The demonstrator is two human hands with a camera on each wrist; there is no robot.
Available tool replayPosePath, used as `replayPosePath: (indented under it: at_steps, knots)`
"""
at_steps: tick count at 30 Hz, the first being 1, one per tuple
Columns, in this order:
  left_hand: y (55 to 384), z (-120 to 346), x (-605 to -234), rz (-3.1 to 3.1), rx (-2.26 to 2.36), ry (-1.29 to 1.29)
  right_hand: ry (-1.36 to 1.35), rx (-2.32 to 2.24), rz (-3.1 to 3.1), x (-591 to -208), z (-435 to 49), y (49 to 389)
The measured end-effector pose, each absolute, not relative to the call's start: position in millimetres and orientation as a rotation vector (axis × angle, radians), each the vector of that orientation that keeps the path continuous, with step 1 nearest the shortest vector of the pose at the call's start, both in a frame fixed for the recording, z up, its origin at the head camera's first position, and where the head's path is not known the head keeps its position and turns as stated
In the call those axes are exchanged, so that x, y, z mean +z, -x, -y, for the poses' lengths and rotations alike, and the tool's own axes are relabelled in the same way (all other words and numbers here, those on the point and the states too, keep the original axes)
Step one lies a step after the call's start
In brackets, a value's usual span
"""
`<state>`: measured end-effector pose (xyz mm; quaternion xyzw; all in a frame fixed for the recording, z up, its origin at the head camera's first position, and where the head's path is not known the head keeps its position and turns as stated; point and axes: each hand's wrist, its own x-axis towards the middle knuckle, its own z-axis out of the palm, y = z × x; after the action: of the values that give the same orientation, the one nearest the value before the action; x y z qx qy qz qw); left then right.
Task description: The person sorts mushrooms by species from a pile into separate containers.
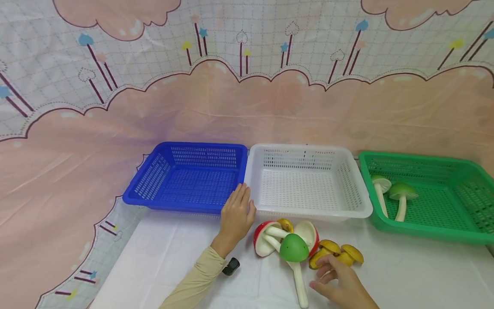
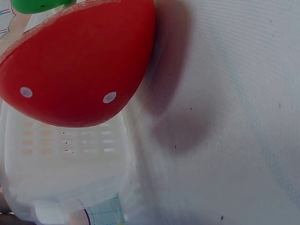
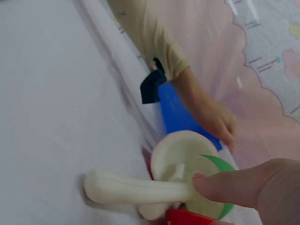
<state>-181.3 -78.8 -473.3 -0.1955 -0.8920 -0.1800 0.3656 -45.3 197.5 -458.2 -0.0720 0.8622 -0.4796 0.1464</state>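
Note:
My left hand [image 1: 238, 214] lies with extended fingers over the front corner where the blue basket [image 1: 185, 205] meets the white basket [image 1: 308, 210]. In front of the baskets, a toy mushroom with a green cap [image 1: 294, 248] lies across red-capped mushrooms [image 1: 259, 240], its pale stem pointing toward me. Fingers loosely bent, my right hand [image 1: 341, 283] hovers just right of that stem, beside the yellow mushrooms [image 1: 349, 255]. In the right wrist view its thumb [image 3: 234, 187] overlaps the stem [image 3: 136, 190]. A red cap [image 2: 79, 65] fills much of the left wrist view.
At the right stands a green basket [image 1: 436, 234] holding two green-capped mushrooms [image 1: 402, 192]. A small black object [image 1: 231, 266] is by my left sleeve. White cloth [image 1: 417, 274] covers the table, and a patterned cloth [image 1: 247, 107] hangs behind the baskets.

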Motion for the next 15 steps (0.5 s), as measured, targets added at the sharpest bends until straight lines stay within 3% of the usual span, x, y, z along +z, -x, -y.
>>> replayPosePath:
  at_steps: [5, 15]
  knots:
    - [181.8, 79.2, -473.8, 2.282, -0.451, 0.507, 0.086, -1.374, -2.434, -471.9, -187.8, 41.5]
    - [181.9, 78.6, -474.6, 2.254, -0.447, 0.513, 0.092, -1.440, -2.365, -495.3, -176.4, 39.3]
